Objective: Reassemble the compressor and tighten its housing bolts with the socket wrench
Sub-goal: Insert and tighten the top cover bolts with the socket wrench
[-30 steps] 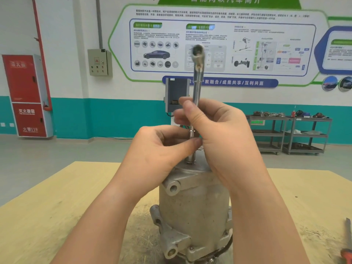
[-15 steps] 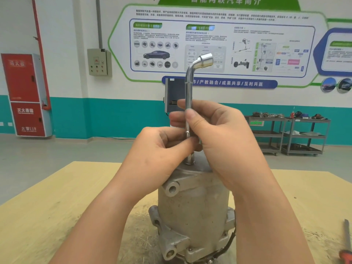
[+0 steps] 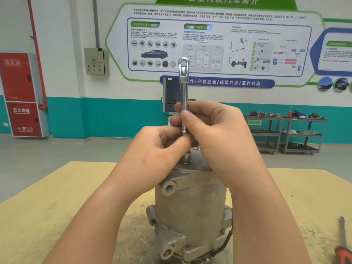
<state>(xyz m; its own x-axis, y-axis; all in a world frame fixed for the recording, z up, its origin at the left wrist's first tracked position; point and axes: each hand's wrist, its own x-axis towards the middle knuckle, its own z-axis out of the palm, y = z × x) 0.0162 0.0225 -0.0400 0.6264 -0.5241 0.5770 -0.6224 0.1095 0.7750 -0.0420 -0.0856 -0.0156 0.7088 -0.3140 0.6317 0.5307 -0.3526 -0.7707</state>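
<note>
Atop compressor (image 3: 190, 202), socket wrench (image 3: 183, 96) between pinching fingers (image 3: 187, 116)

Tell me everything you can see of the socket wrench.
The socket wrench is a slim, shiny metal L-shaped tool. It stands upright, its lower socket end seated on top of the grey compressor. Its bent top end points roughly along the camera's line of sight. The left hand and right hand both pinch its shaft.
</note>
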